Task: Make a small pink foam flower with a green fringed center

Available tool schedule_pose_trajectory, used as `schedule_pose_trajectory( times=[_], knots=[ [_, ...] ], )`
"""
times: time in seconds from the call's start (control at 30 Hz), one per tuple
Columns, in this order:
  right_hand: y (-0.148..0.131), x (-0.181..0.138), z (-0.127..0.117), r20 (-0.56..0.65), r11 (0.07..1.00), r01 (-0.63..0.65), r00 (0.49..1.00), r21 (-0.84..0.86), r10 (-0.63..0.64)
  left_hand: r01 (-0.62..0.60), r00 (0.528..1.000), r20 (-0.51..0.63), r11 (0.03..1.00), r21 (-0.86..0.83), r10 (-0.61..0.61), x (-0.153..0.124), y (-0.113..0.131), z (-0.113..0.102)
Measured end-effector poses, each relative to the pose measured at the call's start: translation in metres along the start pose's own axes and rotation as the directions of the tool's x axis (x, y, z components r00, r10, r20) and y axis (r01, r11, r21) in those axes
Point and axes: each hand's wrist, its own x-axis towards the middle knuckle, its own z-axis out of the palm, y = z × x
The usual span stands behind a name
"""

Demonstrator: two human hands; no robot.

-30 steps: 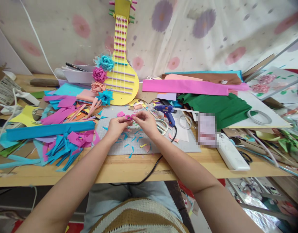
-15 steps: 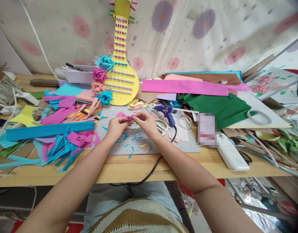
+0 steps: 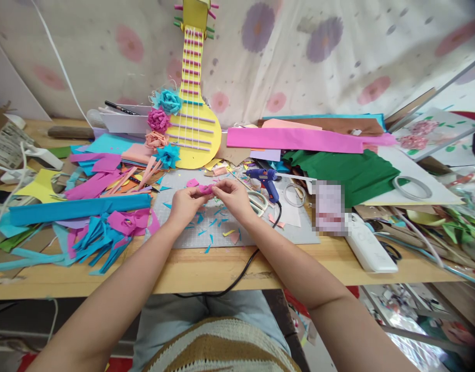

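Observation:
My left hand (image 3: 186, 202) and my right hand (image 3: 232, 197) meet over a grey cutting mat (image 3: 291, 230), fingers pinched together on a small pink paper piece (image 3: 205, 190). Another pink petal-shaped scrap (image 3: 192, 182) lies on the mat just beyond my left hand. Blue and yellow paper snippets are scattered on the mat under my wrists. A blue glue gun (image 3: 265, 179) rests right of my right hand, its black cord (image 3: 237, 276) running off the table's front edge. Scissors (image 3: 257, 200) lie beside it.
A yellow paper guitar (image 3: 193, 98) with paper flowers leans on the cloth-covered wall. Pink, blue and purple paper strips (image 3: 86, 206) pile at left. Green (image 3: 346, 173) and pink paper sheets (image 3: 299, 138), tape rolls (image 3: 412, 187) and a white remote-like device (image 3: 369, 248) lie at right.
My fingers shifted slightly on the pink piece, which looks more closed up between them. My arms stayed in place.

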Motion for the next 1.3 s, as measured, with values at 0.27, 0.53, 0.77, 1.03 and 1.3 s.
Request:
schedule_pose_trajectory(
  times=[0.27, 0.53, 0.77, 1.03, 1.3],
  knots=[
    [-0.0007, -0.0024, -0.0031, -0.013, 0.999, 0.031, 0.999, -0.009, -0.031, -0.071, 0.996, -0.046, 0.995, 0.076, 0.074, 0.0011, 0.0007, -0.0011],
    [0.0008, -0.0028, -0.005, -0.013, 0.997, 0.004, 1.0, 0.074, -0.003, -0.076, 0.995, -0.058, 0.996, 0.044, 0.078, 0.0017, 0.0003, -0.0011],
    [0.001, -0.0023, -0.0036, -0.004, 0.995, -0.002, 1.0, 0.103, 0.002, -0.102, 0.992, -0.072, 0.992, 0.077, 0.107, -0.0006, 0.0033, -0.0008],
    [0.001, -0.0024, -0.0029, 0.013, 0.99, -0.017, 1.0, 0.141, 0.015, -0.311, 0.926, -0.064, 0.848, 0.428, 0.372, 0.0004, 0.0002, -0.0064],
    [-0.0058, -0.0092, -0.0006, 0.082, 0.979, -0.029, 0.997, 0.2, 0.013, -0.463, 0.751, -0.005, 0.532, 0.709, 0.661, -0.0019, 0.0032, -0.0101]
  ],
)
